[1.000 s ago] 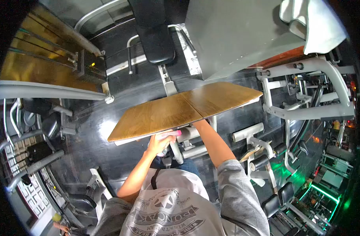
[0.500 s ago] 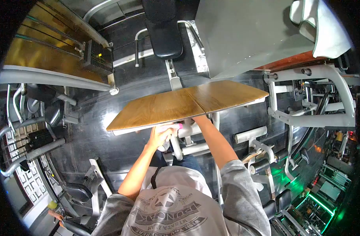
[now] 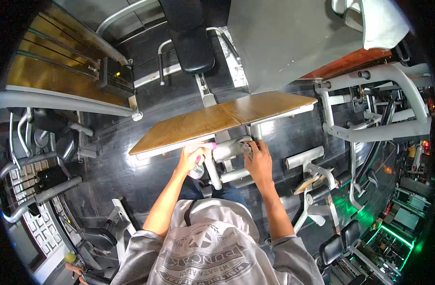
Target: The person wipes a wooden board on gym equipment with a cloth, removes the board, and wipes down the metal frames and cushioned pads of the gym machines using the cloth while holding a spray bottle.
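Gripping: one clear spray bottle (image 3: 196,172), pink-nozzled, left hand (image 3: 192,157) closed round it, near the wooden board (image 3: 212,119); one crumpled greyish cloth (image 3: 247,149), right hand's (image 3: 258,163) fingers curled on it, beside the padded metal frame (image 3: 227,150).

Spray bottle (image 3: 196,172): clear body, white head, pink nozzle end; held in the left hand (image 3: 191,159), nozzle end beside the near edge of the wooden panel. Contents cannot be read.

Grey item (image 3: 247,150): small, crumpled, cloth-like; at the fingers of the right hand (image 3: 259,162), by the end of the thick pale tube (image 3: 228,150). Mostly covered; exact kind unclear.

Wooden panel (image 3: 222,118): brown, glossy, visible grain, one seam across, angled corners, white lower edge; lies above the pale metal frame (image 3: 212,172), its surface reflecting light toward the right part.
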{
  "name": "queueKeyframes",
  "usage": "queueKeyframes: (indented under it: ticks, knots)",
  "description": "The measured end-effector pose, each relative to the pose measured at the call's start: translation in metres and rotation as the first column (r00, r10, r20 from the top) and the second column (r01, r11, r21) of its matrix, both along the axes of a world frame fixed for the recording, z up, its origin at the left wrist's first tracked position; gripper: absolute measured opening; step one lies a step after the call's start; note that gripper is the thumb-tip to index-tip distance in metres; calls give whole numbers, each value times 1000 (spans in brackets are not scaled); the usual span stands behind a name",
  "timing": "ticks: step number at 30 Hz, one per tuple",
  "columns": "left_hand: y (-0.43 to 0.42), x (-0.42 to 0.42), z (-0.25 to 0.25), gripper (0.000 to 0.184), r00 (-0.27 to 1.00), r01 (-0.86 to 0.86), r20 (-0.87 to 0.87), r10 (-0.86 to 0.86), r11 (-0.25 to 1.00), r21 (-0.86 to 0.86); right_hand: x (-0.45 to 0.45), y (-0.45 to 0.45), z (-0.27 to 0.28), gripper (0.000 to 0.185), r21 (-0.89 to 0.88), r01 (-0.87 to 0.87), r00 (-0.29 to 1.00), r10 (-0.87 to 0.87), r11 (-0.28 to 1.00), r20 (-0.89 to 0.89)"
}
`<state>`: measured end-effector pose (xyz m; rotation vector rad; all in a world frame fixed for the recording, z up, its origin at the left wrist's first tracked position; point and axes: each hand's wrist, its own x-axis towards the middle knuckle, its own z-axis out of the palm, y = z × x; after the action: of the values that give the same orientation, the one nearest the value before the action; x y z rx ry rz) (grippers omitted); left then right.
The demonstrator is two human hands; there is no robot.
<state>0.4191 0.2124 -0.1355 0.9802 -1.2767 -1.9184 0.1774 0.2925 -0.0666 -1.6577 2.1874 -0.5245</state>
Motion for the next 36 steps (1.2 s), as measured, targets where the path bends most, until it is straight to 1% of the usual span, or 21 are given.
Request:
queueKeyframes:
  ticks: [1, 3, 5, 7, 9, 11, 13, 15, 18, 19, 21, 23, 24, 25, 26, 27, 28, 30, 31, 33, 36]
  knots:
    - [-1, 0, 0, 24, 1000, 3, -1, -3, 1000, -4, 3, 6, -5, 28, -4, 3, 1000, -3, 1000, -1]
    - [-4, 1, 0, 30, 1000, 30, -6, -30, 999, 42, 17, 14, -17, 31, -19, 183, 983, -182, 983, 41]
    - [-3, -2, 6, 30, 1000, 23, 19, -23, 999, 32, 41, 15, -15, 33, -65, 185, 980, -180, 981, 81]
    - [-4, -7, 20, 23, 999, -41, 3, 41, 997, 69, 65, 16, -30, 34, -105, 28, 990, -14, 994, 140]
    - [-6, -5, 14, 24, 999, -44, 19, 44, 999, 32, 89, 19, -36, 36, -87, -117, 972, 132, 989, 192]
    - [-6, -4, 9, 24, 998, -46, 34, 46, 999, -3, 97, 23, -42, 39, -96, -94, 976, 110, 991, 187]
    - [-6, -6, 16, 25, 996, -90, 25, 88, 990, 106, 86, 27, -44, 40, -85, -95, 979, 108, 992, 174]
    - [-8, -9, 20, 25, 995, -96, 23, 94, 989, 110, 75, 32, -43, 41, -101, -70, 979, 88, 992, 186]
    - [-7, -11, 21, 26, 995, -98, 20, 96, 990, 101, 59, 36, -42, 41, -128, 125, 981, -103, 984, 167]
    - [-8, -11, 21, 27, 996, -90, 18, 89, 992, 85, 54, 38, -47, 41, -133, 126, 980, -103, 983, 170]
    - [-8, -10, 21, 27, 998, -69, 16, 69, 996, 62, 43, 42, -55, 37, -168, 332, 935, -300, 928, 191]
    - [-8, -7, 22, 27, 999, -47, 13, 47, 998, 40, 29, 45, -55, 39, -160, 339, 923, -294, 927, 249]
    - [-7, -7, 26, 27, 998, -34, 46, 33, 999, 11, 26, 44, -52, 41, -148, 343, 909, -287, 928, 304]
    - [-4, -7, 29, 26, 997, -21, 77, 23, 1000, -16, 26, 44, -49, 41, -151, 339, 910, -283, 928, 305]
    - [2, -9, 32, 27, 995, -79, 64, 81, 996, -36, 26, 43, -46, 40, -205, 311, 913, -233, 928, 334]
    - [6, -6, 37, 27, 994, -85, 60, 87, 996, -40, 25, 41, -44, 38, -259, 282, 916, -179, 924, 359]
    - [10, -2, 43, 31, 981, -90, 162, 109, 988, -122, 26, 40, -43, 38, -264, 274, 919, -171, 925, 355]
    - [20, 5, 52, 35, 929, -117, 312, 197, 959, -258, 32, 35, -40, 32, -269, 247, 884, -104, 931, 455]
    - [24, 9, 54, 35, 927, -131, 309, 211, 956, -262, 36, 32, -38, 32, -273, 234, 887, -90, 933, 453]
    - [32, 16, 56, 34, 849, -197, 420, 320, 930, -309, 42, 29, -33, 29, -270, 220, 863, -58, 938, 501]
    - [36, 15, 56, 33, 822, -262, 431, 372, 919, -293, 49, 24, -35, 29, -287, 174, 850, 3, 942, 526]
